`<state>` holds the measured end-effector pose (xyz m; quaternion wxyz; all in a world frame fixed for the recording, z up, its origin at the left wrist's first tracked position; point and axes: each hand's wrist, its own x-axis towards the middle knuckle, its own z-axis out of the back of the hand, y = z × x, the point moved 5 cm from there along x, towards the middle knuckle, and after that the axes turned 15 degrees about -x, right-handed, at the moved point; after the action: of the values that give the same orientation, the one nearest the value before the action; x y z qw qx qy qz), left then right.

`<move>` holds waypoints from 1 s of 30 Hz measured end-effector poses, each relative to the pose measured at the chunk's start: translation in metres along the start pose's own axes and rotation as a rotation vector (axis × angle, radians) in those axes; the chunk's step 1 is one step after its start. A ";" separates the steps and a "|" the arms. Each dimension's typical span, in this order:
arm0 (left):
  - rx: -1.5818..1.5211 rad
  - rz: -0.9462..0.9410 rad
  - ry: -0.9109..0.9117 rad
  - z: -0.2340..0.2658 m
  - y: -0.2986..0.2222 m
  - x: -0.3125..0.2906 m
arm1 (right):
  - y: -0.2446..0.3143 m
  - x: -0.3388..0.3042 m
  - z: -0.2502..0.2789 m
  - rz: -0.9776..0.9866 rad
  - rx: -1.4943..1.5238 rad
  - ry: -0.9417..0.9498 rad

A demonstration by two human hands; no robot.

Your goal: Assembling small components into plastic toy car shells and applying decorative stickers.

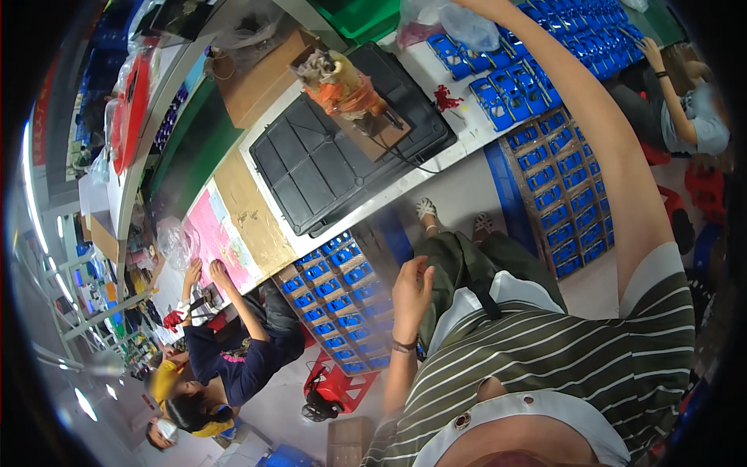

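Note:
My right arm (599, 117) stretches across the table to the top edge of the head view. There, my right hand (476, 5) is mostly cut off beside a clear plastic bag (471, 29), its fingers hidden. My left hand (412, 294) hangs beside my thigh, loosely curved and holding nothing. Below the right arm lie rows of blue toy car bodies (510, 97) on the white table (467, 128). A black lidded crate (311, 156) bears an orange-wrapped device (346, 89) with a cable. A small red tangled piece (446, 98) lies near the crate.
Divided cardboard trays of blue car pieces stand at the table's near edge, one right (564, 194) and one left (334, 300). A co-worker (241, 342) works at the left; another (685, 109) sits far right. A red stool (342, 381) stands on the floor.

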<state>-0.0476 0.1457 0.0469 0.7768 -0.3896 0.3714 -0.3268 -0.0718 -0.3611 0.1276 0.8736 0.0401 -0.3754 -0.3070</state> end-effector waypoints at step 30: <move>0.486 0.250 0.242 -0.077 0.282 -0.043 | 0.243 -1.105 -0.012 -0.986 -0.131 1.585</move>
<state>-0.0720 0.2879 -0.2108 0.8316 -0.1015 0.4174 -0.3520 -0.5261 0.4592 -0.5054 0.6464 0.3431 0.4071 -0.5466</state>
